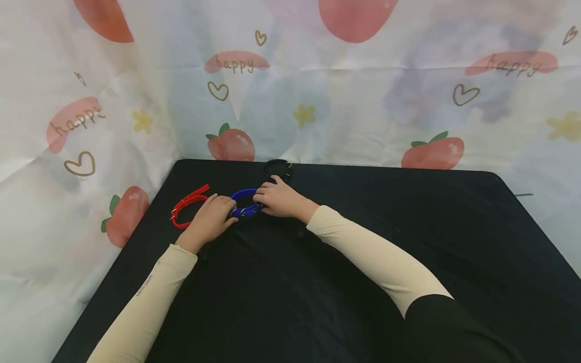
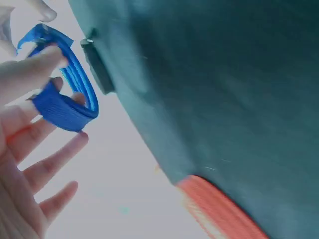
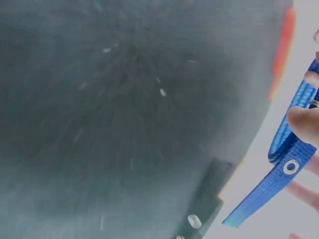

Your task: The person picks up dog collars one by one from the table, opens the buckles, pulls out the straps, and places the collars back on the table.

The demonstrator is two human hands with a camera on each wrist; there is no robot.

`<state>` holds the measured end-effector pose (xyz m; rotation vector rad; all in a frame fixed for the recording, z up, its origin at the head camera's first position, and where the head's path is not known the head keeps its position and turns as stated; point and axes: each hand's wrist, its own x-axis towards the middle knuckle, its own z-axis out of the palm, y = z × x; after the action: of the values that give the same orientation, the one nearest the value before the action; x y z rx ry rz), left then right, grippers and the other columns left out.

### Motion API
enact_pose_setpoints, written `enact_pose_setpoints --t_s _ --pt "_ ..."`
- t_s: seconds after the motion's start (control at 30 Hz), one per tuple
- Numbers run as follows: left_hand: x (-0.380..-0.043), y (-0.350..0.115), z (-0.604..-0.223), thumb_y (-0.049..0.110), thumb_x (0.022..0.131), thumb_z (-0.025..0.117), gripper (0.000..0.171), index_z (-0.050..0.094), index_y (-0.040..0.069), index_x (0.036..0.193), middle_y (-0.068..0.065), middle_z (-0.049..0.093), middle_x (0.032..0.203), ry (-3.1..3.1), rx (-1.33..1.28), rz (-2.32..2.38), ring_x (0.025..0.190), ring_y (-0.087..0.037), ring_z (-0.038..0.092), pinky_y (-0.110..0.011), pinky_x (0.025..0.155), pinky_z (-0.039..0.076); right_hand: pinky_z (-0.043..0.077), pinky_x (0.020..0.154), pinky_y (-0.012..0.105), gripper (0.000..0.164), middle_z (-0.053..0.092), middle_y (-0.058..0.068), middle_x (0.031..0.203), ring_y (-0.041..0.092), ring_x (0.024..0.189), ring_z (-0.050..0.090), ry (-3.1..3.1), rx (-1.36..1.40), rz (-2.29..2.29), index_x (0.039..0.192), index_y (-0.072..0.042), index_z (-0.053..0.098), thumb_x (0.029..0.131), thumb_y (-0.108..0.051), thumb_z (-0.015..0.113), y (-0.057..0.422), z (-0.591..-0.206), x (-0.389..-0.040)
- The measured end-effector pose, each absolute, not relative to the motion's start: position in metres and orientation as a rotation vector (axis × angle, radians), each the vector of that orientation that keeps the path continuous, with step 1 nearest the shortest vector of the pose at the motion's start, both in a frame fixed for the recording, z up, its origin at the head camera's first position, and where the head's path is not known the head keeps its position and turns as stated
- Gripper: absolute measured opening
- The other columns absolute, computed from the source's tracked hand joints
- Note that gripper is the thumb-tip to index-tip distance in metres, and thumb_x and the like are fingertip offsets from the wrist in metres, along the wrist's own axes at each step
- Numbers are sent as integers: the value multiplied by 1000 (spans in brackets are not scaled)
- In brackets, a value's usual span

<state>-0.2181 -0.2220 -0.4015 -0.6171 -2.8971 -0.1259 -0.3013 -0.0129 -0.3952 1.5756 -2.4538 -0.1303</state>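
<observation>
A blue webbing collar (image 1: 244,192), curved into a loop, is between my two hands over the black table. My left hand (image 1: 210,220) pinches its left side; in the left wrist view the thumb and index finger hold the blue band (image 2: 67,112) while the other fingers spread out. On the loop's right side, my right hand (image 1: 282,197) grips the strap. The right wrist view shows its thumb (image 3: 305,124) pressed on the webbing, above a metal eyelet (image 3: 291,167) and a free strap end pointing down-left.
A red collar (image 1: 183,202) lies looped on the table beside my left hand. Behind my right hand, near the far edge, lies a black collar (image 1: 278,162). The black tabletop (image 1: 327,282) meets a printed curtain (image 1: 345,116) at the back and left.
</observation>
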Motion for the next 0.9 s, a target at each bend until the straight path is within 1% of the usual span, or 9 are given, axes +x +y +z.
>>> enact_pose_setpoints --t_s 0.1,0.2,0.37,0.47,0.6,0.7,0.8,0.83,0.9 --pt "-216 -210 -392 25 84 71 21 58 9 90 -6 64 94 -2815 -691 -199 95 -23 59 -45 101 41 36 104 56 23 69 0 111 21 111 58 -2376 1540 -58 105 -18 66 85 -30 69 9 -380 -294" --pt "-213 -193 -384 24 83 71 22 59 9 92 -4 64 90 -2749 -763 -322 86 -20 58 -40 90 46 37 103 55 20 71 0 103 21 107 58 -2329 1498 7 100 -18 67 83 -28 71 33 -365 -284" --pt "-201 -164 -375 23 86 69 20 58 10 97 -2 64 88 -2731 -832 -587 78 -13 56 -33 78 49 40 99 50 20 72 0 96 21 101 61 -2294 1442 134 97 -16 70 80 -25 75 71 -346 -259" --pt "-193 -147 -370 23 87 67 20 58 11 100 0 63 88 -2741 -869 -685 77 -11 53 -30 75 48 43 96 47 22 72 0 92 20 95 62 -2293 1422 222 96 -14 72 77 -25 77 92 -339 -241" --pt "-184 -125 -367 25 87 67 22 59 12 104 3 63 88 -2724 -935 -670 77 -10 51 -30 79 47 45 93 44 23 72 -1 87 20 90 63 -2304 1372 303 93 -13 74 75 -26 79 113 -337 -218" --pt "-177 -110 -363 27 87 67 25 60 12 105 3 65 90 -2666 -986 -563 82 -11 56 -35 94 46 46 91 43 24 71 0 84 19 86 63 -2285 1321 319 91 -13 74 73 -27 80 125 -339 -205" --pt "-171 -97 -358 30 87 67 27 61 11 105 1 67 93 -2553 -1013 -405 91 -14 62 -40 105 40 47 89 44 26 70 0 80 19 82 62 -2230 1275 306 90 -13 74 70 -27 82 134 -341 -196" --pt "-170 -93 -357 31 87 66 28 62 11 106 0 67 94 -2507 -1018 -345 94 -15 63 -42 106 39 47 89 45 26 69 0 79 19 81 62 -2204 1265 298 89 -13 74 69 -26 83 137 -342 -194" --pt "-167 -86 -354 33 86 67 28 64 11 105 0 68 95 -2404 -1019 -251 95 -16 63 -41 105 40 47 88 46 27 69 0 78 20 80 62 -2163 1246 282 89 -13 74 68 -26 83 141 -343 -191"
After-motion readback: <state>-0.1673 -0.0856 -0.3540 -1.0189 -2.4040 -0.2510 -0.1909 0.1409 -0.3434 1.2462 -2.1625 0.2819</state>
